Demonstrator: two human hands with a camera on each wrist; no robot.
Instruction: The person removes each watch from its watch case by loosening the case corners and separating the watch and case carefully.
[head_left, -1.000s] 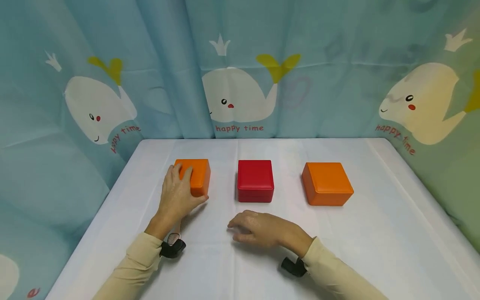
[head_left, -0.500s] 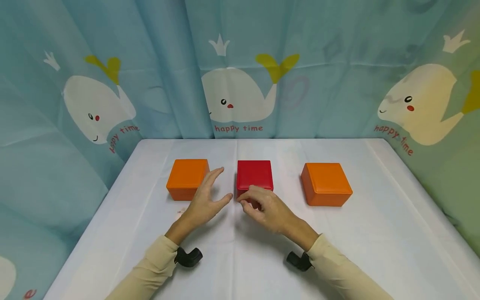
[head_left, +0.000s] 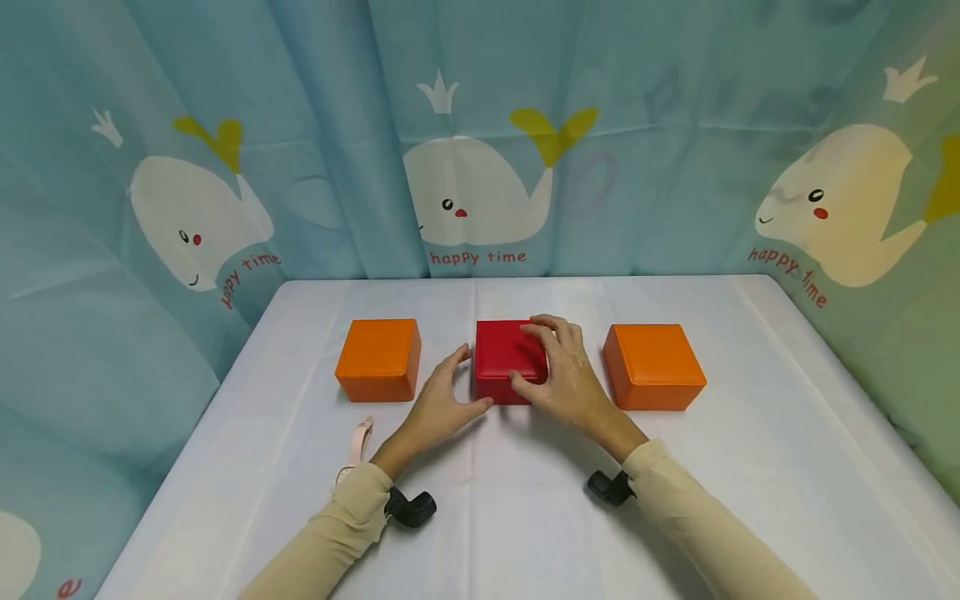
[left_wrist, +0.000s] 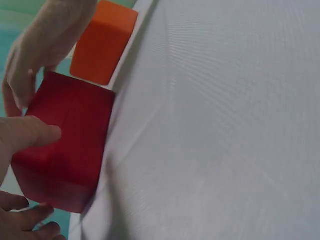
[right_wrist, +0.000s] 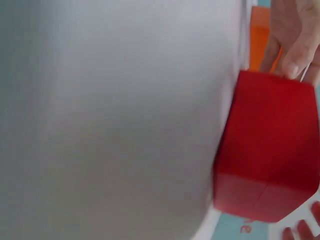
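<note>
A closed red box (head_left: pixel 510 350) sits on the white table between my two hands. My left hand (head_left: pixel 438 408) is at its left side, thumb and fingers spread apart; in the left wrist view its thumb (left_wrist: pixel 37 132) overlaps the box's front. At the box's right side is my right hand (head_left: pixel 573 379), fingers bent loosely over the right edge of the lid and thumb near the front. In the right wrist view its blurred fingertips (right_wrist: pixel 304 230) show a gap from the box. A pink-strapped wristwatch (head_left: pixel 360 442) lies beside my left wrist, partly hidden by the sleeve.
One orange box (head_left: pixel 378 358) stands to the left of the red one, another orange box (head_left: pixel 654 367) to the right. Behind the white table (head_left: pixel 750 467) hangs a blue curtain (head_left: pixel 322 167) with whale prints. A black wrist camera (head_left: pixel 411 508) juts from the left sleeve.
My left hand has left the left orange box and moved right to the red box, uncovering part of the watch. My right hand has moved forward and right, to the red box's right side.
</note>
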